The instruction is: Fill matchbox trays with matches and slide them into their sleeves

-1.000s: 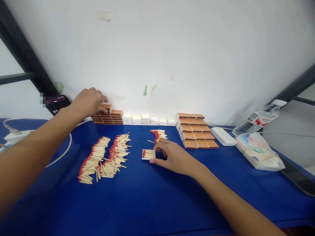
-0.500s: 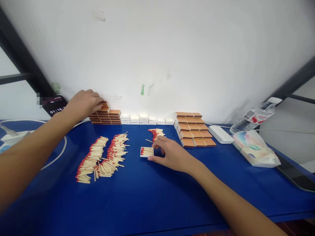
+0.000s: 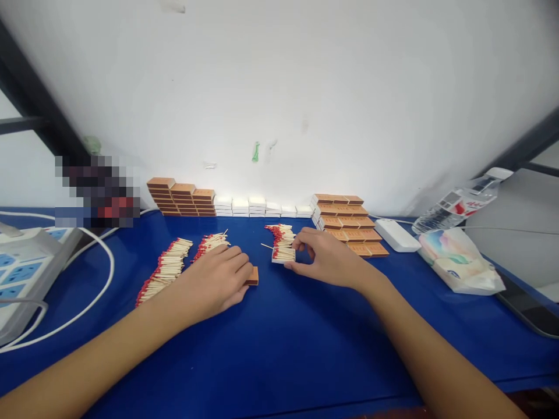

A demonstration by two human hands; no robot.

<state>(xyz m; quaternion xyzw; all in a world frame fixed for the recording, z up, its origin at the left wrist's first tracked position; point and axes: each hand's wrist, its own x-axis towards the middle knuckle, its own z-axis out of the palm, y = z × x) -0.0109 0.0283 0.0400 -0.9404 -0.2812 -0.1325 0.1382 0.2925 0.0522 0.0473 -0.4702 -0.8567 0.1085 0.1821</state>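
My left hand (image 3: 220,276) is closed around an orange-brown matchbox sleeve (image 3: 253,276), whose end sticks out past the fingers just above the blue table. Across from it, my right hand (image 3: 321,256) pinches the right side of a small white matchbox tray (image 3: 283,256) filled with red-tipped matches. Directly behind that tray lies a small heap of matches (image 3: 282,234), close against it. Two longer rows of matches lie to the left: the outer row (image 3: 168,267) and an inner row (image 3: 212,243), partly hidden by my left hand.
Brown matchbox sleeves (image 3: 181,198) stand stacked at the wall, beside white trays (image 3: 257,206). Filled-looking matchboxes (image 3: 345,221) rise in steps at right. Farther right are a white device (image 3: 397,235), a tissue pack (image 3: 460,262) and a bottle (image 3: 456,203). A power strip (image 3: 30,267) with cables lies left.
My left hand has come from the sleeve stack down to the middle, bringing one sleeve. My right hand has shifted the tray slightly right, up to the small match heap.
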